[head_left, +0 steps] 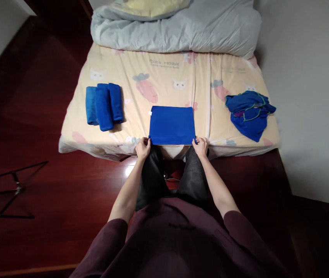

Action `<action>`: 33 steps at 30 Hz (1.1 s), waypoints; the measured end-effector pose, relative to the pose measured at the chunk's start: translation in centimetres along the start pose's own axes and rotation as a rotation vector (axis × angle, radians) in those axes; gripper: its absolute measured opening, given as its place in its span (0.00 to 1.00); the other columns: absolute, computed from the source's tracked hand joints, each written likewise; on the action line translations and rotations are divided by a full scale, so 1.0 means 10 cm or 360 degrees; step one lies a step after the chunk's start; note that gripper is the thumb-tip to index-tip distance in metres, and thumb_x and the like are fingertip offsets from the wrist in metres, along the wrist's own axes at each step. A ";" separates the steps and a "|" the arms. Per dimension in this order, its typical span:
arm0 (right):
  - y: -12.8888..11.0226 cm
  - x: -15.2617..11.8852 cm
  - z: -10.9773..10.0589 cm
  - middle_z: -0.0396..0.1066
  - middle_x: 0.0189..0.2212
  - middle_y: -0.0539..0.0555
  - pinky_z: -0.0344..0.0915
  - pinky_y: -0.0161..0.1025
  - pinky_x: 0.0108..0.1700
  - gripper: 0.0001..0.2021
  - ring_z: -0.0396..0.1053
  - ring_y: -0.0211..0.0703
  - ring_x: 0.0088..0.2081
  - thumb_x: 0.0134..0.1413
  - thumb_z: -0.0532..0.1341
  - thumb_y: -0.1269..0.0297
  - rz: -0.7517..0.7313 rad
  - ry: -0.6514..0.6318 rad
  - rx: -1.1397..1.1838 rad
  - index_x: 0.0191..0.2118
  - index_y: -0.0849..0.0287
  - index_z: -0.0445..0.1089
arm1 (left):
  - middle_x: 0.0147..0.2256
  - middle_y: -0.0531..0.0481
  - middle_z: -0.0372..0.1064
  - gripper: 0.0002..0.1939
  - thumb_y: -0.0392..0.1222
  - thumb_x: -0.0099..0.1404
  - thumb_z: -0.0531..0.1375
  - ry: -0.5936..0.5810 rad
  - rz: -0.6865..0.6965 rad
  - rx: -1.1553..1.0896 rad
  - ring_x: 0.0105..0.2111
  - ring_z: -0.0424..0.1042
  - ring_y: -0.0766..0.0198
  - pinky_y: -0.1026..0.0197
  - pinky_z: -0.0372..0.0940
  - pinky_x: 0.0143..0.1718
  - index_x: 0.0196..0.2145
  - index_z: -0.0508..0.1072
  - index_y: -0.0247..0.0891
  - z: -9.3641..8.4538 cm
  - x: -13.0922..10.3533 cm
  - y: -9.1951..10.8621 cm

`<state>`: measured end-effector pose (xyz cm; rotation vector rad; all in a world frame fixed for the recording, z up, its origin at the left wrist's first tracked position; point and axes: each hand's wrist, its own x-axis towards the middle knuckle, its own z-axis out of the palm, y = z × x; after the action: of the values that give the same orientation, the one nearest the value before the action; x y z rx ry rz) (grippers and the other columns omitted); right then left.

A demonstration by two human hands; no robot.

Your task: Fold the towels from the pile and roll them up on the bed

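A blue towel (172, 122) lies flat as a rectangle at the front edge of the bed, with a narrow folded strip along its near side. A small white tag (150, 113) sticks out at its left edge. My left hand (143, 148) pinches the near left corner of the towel. At the near right corner, my right hand (200, 147) is closed on the cloth in the same way. To the left rest three rolled blue towels (104, 107), side by side. A crumpled heap of blue cloths (249, 114) with green edging lies to the right.
The bed (164, 85) has a pale yellow sheet with carrot and rabbit prints. A bunched light grey quilt (176, 33) covers its far end. A black tripod's legs (15, 189) stand on the dark red floor at left. A grey wall (309, 96) borders the right side.
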<state>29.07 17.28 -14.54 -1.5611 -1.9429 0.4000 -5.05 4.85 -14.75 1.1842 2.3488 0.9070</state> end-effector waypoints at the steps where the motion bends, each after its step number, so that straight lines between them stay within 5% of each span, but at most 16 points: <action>1: 0.00 0.00 0.00 0.77 0.31 0.56 0.67 0.51 0.55 0.12 0.72 0.52 0.42 0.64 0.61 0.59 -0.0008 0.0005 -0.0005 0.28 0.53 0.69 | 0.40 0.45 0.78 0.18 0.57 0.74 0.54 0.0001 0.0002 0.0006 0.41 0.77 0.53 0.53 0.69 0.47 0.44 0.74 0.42 0.00 0.00 0.00; 14: 0.03 -0.03 0.02 0.72 0.32 0.53 0.70 0.42 0.43 0.04 0.70 0.46 0.35 0.64 0.61 0.62 -0.0020 0.0013 0.0066 0.37 0.54 0.67 | 0.36 0.43 0.72 0.10 0.52 0.72 0.58 0.0090 0.0148 -0.0016 0.46 0.74 0.46 0.46 0.70 0.49 0.41 0.70 0.44 -0.01 -0.01 0.00; 19: -0.06 -0.04 -0.06 0.75 0.44 0.60 0.69 0.48 0.55 0.07 0.71 0.52 0.48 0.67 0.57 0.69 -0.0341 0.0002 -0.0067 0.39 0.55 0.73 | 0.44 0.39 0.73 0.06 0.44 0.72 0.57 0.0138 0.0384 0.0072 0.52 0.70 0.43 0.41 0.68 0.56 0.41 0.73 0.42 -0.04 -0.03 0.07; 23: -0.08 -0.05 -0.09 0.77 0.55 0.58 0.65 0.54 0.60 0.16 0.69 0.54 0.55 0.67 0.55 0.74 -0.0487 -0.0101 -0.0106 0.47 0.54 0.79 | 0.55 0.42 0.75 0.14 0.38 0.73 0.53 0.0088 0.0611 0.0054 0.56 0.68 0.47 0.41 0.65 0.62 0.47 0.78 0.44 -0.04 -0.03 0.07; 29: -0.05 -0.03 -0.06 0.77 0.58 0.55 0.65 0.57 0.62 0.21 0.70 0.55 0.58 0.66 0.54 0.76 -0.0453 -0.0224 -0.0028 0.54 0.53 0.80 | 0.60 0.46 0.75 0.23 0.34 0.72 0.51 -0.0057 0.0698 -0.0020 0.60 0.66 0.49 0.40 0.64 0.64 0.57 0.79 0.44 -0.02 0.00 0.06; 33: -0.05 -0.01 -0.05 0.79 0.56 0.55 0.65 0.57 0.63 0.18 0.71 0.54 0.55 0.68 0.55 0.71 -0.0348 -0.0182 0.0030 0.53 0.54 0.81 | 0.60 0.48 0.75 0.21 0.42 0.74 0.53 -0.0102 0.0644 -0.0005 0.60 0.65 0.48 0.39 0.62 0.65 0.59 0.78 0.44 -0.04 0.00 0.06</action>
<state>29.02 16.97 -13.94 -1.3213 -2.1646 0.4209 -4.92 5.01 -14.01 1.6976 2.0917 0.9775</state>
